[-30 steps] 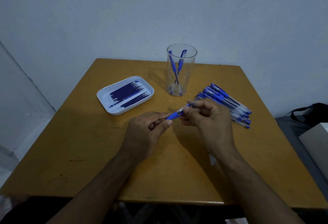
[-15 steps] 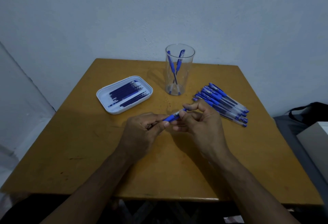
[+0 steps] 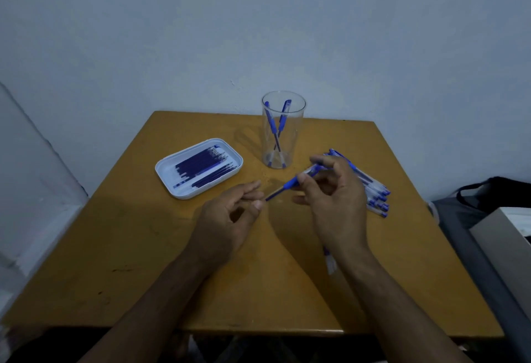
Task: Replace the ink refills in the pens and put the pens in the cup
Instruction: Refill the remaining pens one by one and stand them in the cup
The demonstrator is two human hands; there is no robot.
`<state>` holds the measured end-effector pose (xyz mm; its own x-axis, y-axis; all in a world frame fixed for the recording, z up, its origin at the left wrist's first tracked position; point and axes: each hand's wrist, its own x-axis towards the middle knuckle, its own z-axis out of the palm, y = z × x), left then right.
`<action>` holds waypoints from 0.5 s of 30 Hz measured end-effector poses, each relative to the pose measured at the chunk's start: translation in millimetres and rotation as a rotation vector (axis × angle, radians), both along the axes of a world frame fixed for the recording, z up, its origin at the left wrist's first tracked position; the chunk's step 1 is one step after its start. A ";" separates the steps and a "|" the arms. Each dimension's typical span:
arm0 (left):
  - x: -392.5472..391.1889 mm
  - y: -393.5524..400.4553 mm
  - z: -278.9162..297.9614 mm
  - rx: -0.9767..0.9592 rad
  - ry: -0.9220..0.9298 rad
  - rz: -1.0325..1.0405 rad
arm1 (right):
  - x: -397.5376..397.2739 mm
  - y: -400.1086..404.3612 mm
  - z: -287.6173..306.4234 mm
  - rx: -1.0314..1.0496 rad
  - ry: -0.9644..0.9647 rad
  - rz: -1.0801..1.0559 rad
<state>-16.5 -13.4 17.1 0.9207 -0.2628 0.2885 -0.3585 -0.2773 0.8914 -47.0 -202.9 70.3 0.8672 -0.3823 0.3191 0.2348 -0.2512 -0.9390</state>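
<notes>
Table: square wooden table (image 3: 149, 247) with an ochre top, set against a pale wall.
Tray: white rounded plastic tray (image 3: 184, 193) far left, holding dark blue ink refills (image 3: 205, 170).
Cup: tall clear plastic cup (image 3: 283, 133) at the far middle, two blue pens (image 3: 277, 125) leaning inside.
Pile: loose blue-capped clear pens (image 3: 376, 199) right of the cup.
Right hand (image 3: 334, 201): pinches a blue-gripped pen (image 3: 296, 181) above the table.
Left hand (image 3: 230, 216): fingers loosely curled, just beside the pen's tip; contact unclear.
</notes>
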 end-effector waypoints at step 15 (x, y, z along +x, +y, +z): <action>47.3 -19.9 0.9 0.741 -0.142 -0.034 | 91.5 -13.5 101.6 -0.228 -0.400 -0.182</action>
<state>30.7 -33.3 18.0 0.8760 -0.4615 0.1404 -0.4747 -0.7733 0.4203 44.4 -216.4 171.9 0.5854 -0.3979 0.7064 0.4984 -0.5105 -0.7007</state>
